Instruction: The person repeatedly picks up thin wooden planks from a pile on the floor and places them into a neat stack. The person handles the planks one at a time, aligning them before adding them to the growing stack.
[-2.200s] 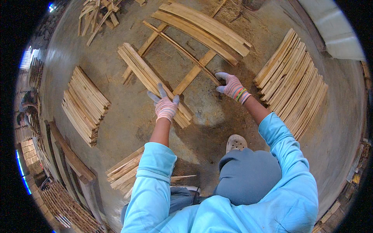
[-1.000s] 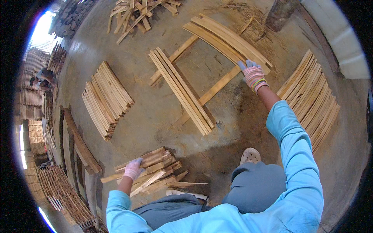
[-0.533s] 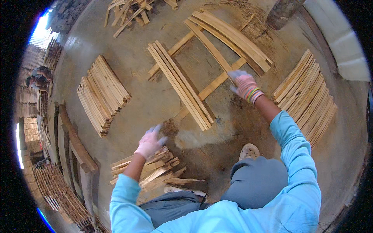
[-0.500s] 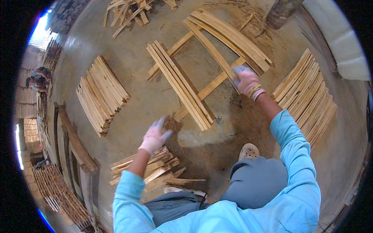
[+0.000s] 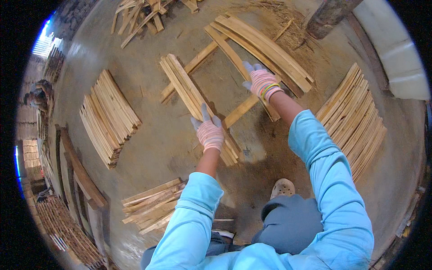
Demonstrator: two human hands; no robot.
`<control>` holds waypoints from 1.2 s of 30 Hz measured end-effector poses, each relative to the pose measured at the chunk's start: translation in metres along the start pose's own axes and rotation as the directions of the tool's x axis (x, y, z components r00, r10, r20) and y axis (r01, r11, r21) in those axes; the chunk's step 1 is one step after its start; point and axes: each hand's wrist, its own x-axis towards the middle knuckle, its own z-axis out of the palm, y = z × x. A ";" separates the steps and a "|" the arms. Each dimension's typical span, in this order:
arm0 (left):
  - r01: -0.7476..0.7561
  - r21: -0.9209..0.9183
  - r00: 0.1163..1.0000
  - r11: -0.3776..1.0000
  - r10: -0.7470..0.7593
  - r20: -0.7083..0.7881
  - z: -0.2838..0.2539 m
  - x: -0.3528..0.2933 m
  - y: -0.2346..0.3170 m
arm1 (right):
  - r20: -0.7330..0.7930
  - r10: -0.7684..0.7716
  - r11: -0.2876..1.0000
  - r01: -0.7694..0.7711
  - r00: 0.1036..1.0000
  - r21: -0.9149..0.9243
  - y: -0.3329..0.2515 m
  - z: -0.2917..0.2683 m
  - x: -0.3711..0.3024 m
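Observation:
Both my hands wear striped pink gloves with grey fingers. My left hand [image 5: 209, 128] lies over the near half of a few long wooden slats [image 5: 179, 81] set side by side, its fingers spread. My right hand [image 5: 262, 82] is over the middle of a single slat [image 5: 228, 51], fingers stretched out and apart; its palm hides part of the wood. Beyond it lies another group of slats [image 5: 270, 47]. Two crosspieces on the floor run beneath these slats, a far one [image 5: 198, 60] and a near one [image 5: 242, 110].
Neat rows of slats lie at left [image 5: 110, 117] and right [image 5: 353, 121]. A loose wood pile [image 5: 150, 202] is by my left leg; more scraps [image 5: 146, 15] lie far off. A post [image 5: 330, 18] stands at far right, thick beams [image 5: 81, 166] at left, and a person [image 5: 39, 95] sits beyond.
My left hand has moved right and forward, from above the floor onto the left slats. My right hand has shifted left and farther along the single slat, away from its near end.

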 end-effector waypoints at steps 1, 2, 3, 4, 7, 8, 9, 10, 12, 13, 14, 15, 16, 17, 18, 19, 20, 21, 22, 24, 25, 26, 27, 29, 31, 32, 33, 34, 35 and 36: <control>-0.023 -0.031 0.999 0.999 0.022 -0.026 0.002 0.001 0.000 | 0.006 0.038 0.999 -0.038 0.999 -0.003 -0.006 0.006 0.004; -0.023 -0.048 1.000 0.999 0.022 -0.021 0.003 0.000 0.001 | 0.094 0.052 0.999 -0.051 0.994 -0.017 -0.008 0.007 0.013; -0.024 -0.055 0.999 0.998 0.022 -0.037 0.004 0.001 0.001 | 0.150 0.064 0.997 -0.057 0.987 -0.049 -0.011 0.010 0.019; -0.011 -0.054 0.998 0.998 0.008 -0.059 0.005 0.001 0.003 | 0.204 0.073 0.995 -0.058 0.976 -0.081 -0.014 0.011 0.027; -0.064 0.066 0.995 0.996 0.069 -0.069 0.003 0.004 0.006 | 0.211 0.069 0.998 -0.067 0.975 -0.015 -0.020 0.012 0.034; -0.071 0.053 0.993 0.996 0.076 -0.087 0.002 0.004 0.007 | 0.136 0.042 0.995 -0.055 0.990 0.087 -0.021 0.012 0.031; -0.044 0.046 0.997 0.998 0.047 -0.056 0.000 0.005 0.007 | 0.113 0.051 0.985 -0.069 0.992 0.158 -0.017 0.011 0.024; -0.009 0.043 1.000 0.999 0.010 -0.006 0.000 0.003 0.008 | 0.079 0.055 0.965 -0.073 0.995 0.254 -0.015 0.012 0.015; -0.019 -0.010 1.000 1.000 0.019 -0.011 0.000 0.003 0.008 | -0.123 -0.003 0.827 0.072 0.992 0.557 0.007 0.010 -0.007; 0.011 -0.050 1.000 0.999 -0.011 -0.013 0.001 0.001 0.009 | -0.209 -0.010 0.729 0.150 0.978 0.668 0.024 0.009 -0.020; -0.004 -0.042 1.000 0.999 0.003 -0.012 0.003 0.000 0.010 | -0.289 0.059 0.747 0.150 0.956 0.648 0.043 0.006 -0.032; -0.024 -0.036 0.999 0.999 0.023 -0.022 0.004 0.000 0.010 | -0.360 0.188 0.792 0.076 0.914 0.606 0.066 0.003 -0.044; -0.053 -0.028 0.997 0.998 0.051 -0.063 0.005 -0.001 0.010 | -0.436 0.294 0.824 0.005 0.850 0.566 0.089 -0.001 -0.054; -0.046 -0.032 0.998 0.998 0.045 -0.041 0.006 -0.001 0.011 | -0.499 0.353 0.848 -0.045 0.791 0.529 0.111 -0.005 -0.065; -0.049 -0.033 0.998 0.998 0.048 -0.049 0.006 -0.002 0.011 | -0.556 0.409 0.861 -0.102 0.723 0.499 0.133 -0.010 -0.076; -0.051 -0.034 0.997 0.998 0.048 -0.064 0.005 -0.001 0.010 | -0.561 0.470 0.827 -0.118 0.681 0.549 0.149 -0.013 -0.087; -0.045 -0.029 0.997 0.999 0.043 -0.058 0.005 -0.001 0.010 | -0.563 0.529 0.790 -0.127 0.636 0.599 0.163 -0.014 -0.096; -0.038 -0.025 0.998 0.999 0.036 -0.053 0.005 -0.001 0.010 | -0.536 0.615 0.726 -0.150 0.578 0.671 0.174 -0.016 -0.102; -0.032 -0.022 0.998 0.999 0.031 -0.048 0.004 -0.001 0.009 | -0.545 0.618 0.755 -0.235 0.567 0.612 0.185 -0.018 -0.108; -0.001 -0.046 1.000 0.999 0.001 0.004 0.004 -0.001 0.009 | -0.438 0.739 0.670 -0.497 0.511 0.551 0.206 -0.022 -0.117; -0.016 -0.041 1.000 0.999 0.016 -0.002 0.004 -0.002 0.010 | -0.418 0.752 0.658 -0.548 0.509 0.516 0.218 -0.025 -0.119; -0.033 -0.037 0.999 0.999 0.032 -0.028 0.005 -0.002 0.011 | -0.322 0.804 0.593 -0.641 0.500 0.487 0.232 -0.029 -0.118; -0.036 -0.036 0.998 0.999 0.034 -0.045 0.005 -0.002 0.012 | -0.289 0.816 0.577 -0.680 0.500 0.452 0.244 -0.031 -0.116; -0.029 -0.020 0.999 0.999 0.029 -0.035 0.006 -0.003 0.013 | -0.167 0.863 0.504 -0.833 0.477 0.227 0.266 -0.033 -0.109; -0.031 0.022 0.999 0.999 0.032 -0.043 0.007 -0.003 0.013 | -0.146 0.849 0.498 -0.861 0.508 -0.102 0.278 -0.029 -0.104; -0.011 -0.005 0.999 1.000 0.011 -0.031 0.007 -0.003 0.013 | -0.079 0.847 0.515 -0.849 0.525 -0.120 0.282 -0.028 -0.102; -0.007 0.001 1.000 1.000 0.007 -0.022 0.007 -0.003 0.013 | -0.112 0.838 0.522 -0.845 0.534 -0.120 0.282 -0.024 -0.101; -0.012 -0.001 1.000 1.000 0.012 -0.028 0.007 -0.003 0.012 | -0.133 0.843 0.506 -0.852 0.522 -0.137 0.282 -0.022 -0.102; -0.018 -0.003 0.999 1.000 0.018 -0.034 0.007 -0.003 0.012 | -0.132 0.837 0.515 -0.845 0.532 -0.140 0.280 -0.020 -0.104; -0.042 0.033 0.998 0.999 0.044 -0.054 0.007 -0.002 0.011 | -0.113 0.854 0.489 -0.858 0.507 -0.153 0.279 -0.020 -0.106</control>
